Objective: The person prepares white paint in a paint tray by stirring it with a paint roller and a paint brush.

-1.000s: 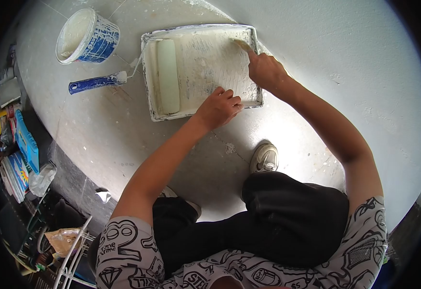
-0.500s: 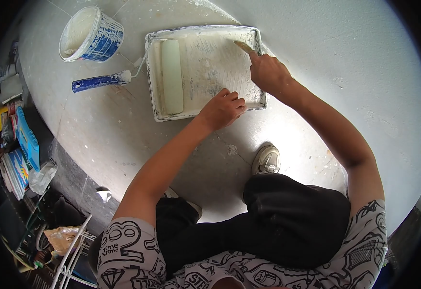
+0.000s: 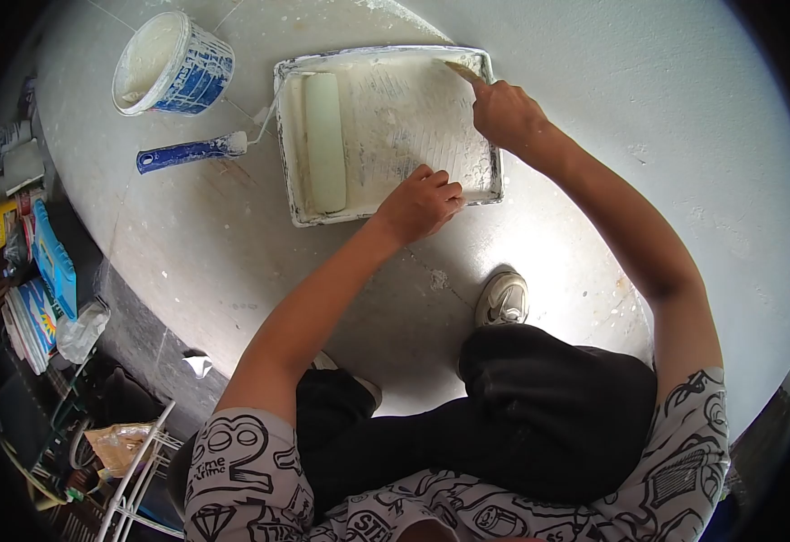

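Note:
A white-coated paint tray [image 3: 285, 185] lies on the floor, its ribbed slope smeared with off-white paint. My left hand [image 3: 419, 206] is closed on the tray's near rim, toward its right end. In my right hand [image 3: 509, 116] is a thin brownish flat tool [image 3: 462, 71], its tip over the tray's far right corner. Its exact kind cannot be made out, since my fingers cover the grip. A pale paint roller [image 3: 325, 144] rests in the tray's left end, and its blue handle [image 3: 182, 154] sticks out over the left rim.
A blue and white bucket [image 3: 178, 68], paint-stained, stands tilted-looking beyond the roller handle. The white wall [image 3: 684, 154] rises close on my right. At far left are books [image 3: 32, 316], a blue plastic case [image 3: 54, 257] and a white wire rack [image 3: 137, 470].
My right hand and the flat tool have moved a little away from me, toward the tray's far right corner. My left hand stays on the near rim.

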`<state>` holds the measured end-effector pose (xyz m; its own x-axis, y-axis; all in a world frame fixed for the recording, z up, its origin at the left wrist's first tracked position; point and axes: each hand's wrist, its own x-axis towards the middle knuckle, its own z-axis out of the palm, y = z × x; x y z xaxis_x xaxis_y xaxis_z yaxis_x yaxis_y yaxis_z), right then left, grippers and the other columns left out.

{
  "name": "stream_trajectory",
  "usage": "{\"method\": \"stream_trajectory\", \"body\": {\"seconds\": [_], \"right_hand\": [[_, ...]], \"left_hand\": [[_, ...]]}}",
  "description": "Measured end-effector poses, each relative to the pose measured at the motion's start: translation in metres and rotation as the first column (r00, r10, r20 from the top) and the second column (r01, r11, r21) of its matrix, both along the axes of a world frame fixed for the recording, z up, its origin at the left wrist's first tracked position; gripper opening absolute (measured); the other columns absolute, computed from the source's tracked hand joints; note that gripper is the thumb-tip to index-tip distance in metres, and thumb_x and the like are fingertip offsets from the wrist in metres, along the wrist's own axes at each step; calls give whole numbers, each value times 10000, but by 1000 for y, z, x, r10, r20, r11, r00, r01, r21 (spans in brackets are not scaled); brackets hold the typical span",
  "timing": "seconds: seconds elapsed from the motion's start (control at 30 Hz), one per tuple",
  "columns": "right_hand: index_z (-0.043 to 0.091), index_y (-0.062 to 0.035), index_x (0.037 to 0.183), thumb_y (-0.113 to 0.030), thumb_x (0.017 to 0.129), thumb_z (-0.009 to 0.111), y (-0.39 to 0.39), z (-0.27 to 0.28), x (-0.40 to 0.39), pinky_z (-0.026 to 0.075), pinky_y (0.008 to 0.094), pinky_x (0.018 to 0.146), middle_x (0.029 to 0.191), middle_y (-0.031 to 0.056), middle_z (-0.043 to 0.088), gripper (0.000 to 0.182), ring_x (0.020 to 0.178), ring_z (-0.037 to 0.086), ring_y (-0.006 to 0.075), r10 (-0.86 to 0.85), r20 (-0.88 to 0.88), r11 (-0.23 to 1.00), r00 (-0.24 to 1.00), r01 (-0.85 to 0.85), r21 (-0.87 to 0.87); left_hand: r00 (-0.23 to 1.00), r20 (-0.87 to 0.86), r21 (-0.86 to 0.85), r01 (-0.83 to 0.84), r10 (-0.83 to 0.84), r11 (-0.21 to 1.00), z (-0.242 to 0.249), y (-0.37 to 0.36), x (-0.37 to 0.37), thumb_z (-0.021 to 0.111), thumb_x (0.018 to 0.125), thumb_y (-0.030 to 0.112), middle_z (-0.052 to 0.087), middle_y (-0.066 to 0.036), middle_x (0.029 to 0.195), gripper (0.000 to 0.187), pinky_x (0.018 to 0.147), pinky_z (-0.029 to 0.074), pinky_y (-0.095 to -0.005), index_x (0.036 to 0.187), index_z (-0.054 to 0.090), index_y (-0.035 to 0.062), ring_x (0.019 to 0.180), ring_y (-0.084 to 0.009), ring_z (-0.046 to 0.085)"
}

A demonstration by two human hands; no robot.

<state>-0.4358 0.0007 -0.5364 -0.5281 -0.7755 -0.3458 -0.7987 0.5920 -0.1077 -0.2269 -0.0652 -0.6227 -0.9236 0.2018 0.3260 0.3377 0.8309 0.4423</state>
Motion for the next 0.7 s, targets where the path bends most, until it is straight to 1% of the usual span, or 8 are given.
{"method": "stream_trajectory", "body": {"seconds": [0.07,0.1,0.23,0.3,0.4,0.53,0.63,0.7], "right_hand": [[627,54,990,-72,938,483,2,15,13,619,457,725,875,253,719,199,834,743,390,-6,31,999,999,5,33],[628,42,990,-71,938,480,4,14,15,618,460,732,876,254,717,193,857,741,392,41,34,996,999,-44,82],[635,43,1001,-68,926,483,5,-5,4,614,471,755,893,265,715,202,875,736,407,-10,17,999,1000,9,40],[636,43,1003,-67,924,484,2,7,3,613,475,759,902,273,712,204,878,734,412,-25,41,999,999,23,32],[637,45,1002,-62,921,486,2,9,21,612,473,759,917,269,715,202,887,734,411,27,67,999,997,-29,38],[626,44,978,-56,916,493,8,-6,23,612,473,762,912,274,712,177,882,734,415,20,67,999,998,-22,28],[617,41,988,-56,920,491,13,11,24,614,470,753,904,268,710,173,875,735,414,-7,71,997,997,2,75],[609,40,1009,-60,929,487,14,2,24,614,468,741,888,260,710,177,867,736,412,13,72,997,997,-18,70]], "left_hand": [[1000,1,2,1,-1,1000,-2,-1,0,733,873,167,631,36,877,55,825,460,-329,897,724,119,855,-161,582],[1000,0,7,-3,3,1000,-3,0,0,734,872,167,630,36,875,54,824,459,-329,896,724,119,855,-161,582],[1000,-11,4,-4,4,1000,-3,1,-1,735,869,162,629,35,868,49,815,461,-333,887,720,119,856,-162,585],[1000,-6,18,-6,6,1000,-1,1,0,734,869,159,629,35,866,47,814,461,-334,886,720,118,855,-163,586],[1000,3,27,-1,1,1000,0,0,0,733,868,155,627,34,868,48,817,459,-334,888,721,113,859,-163,584],[1000,-1,11,1,-1,1000,0,-1,-1,732,868,152,626,32,875,52,817,456,-334,896,721,109,862,-162,580],[1000,-19,4,2,-2,1000,1,-3,-4,731,867,152,624,32,877,51,815,456,-334,894,721,109,861,-163,577],[1000,-9,20,1,-1,1000,1,0,0,732,867,153,622,34,877,52,814,455,-334,894,722,110,858,-163,576]]}}
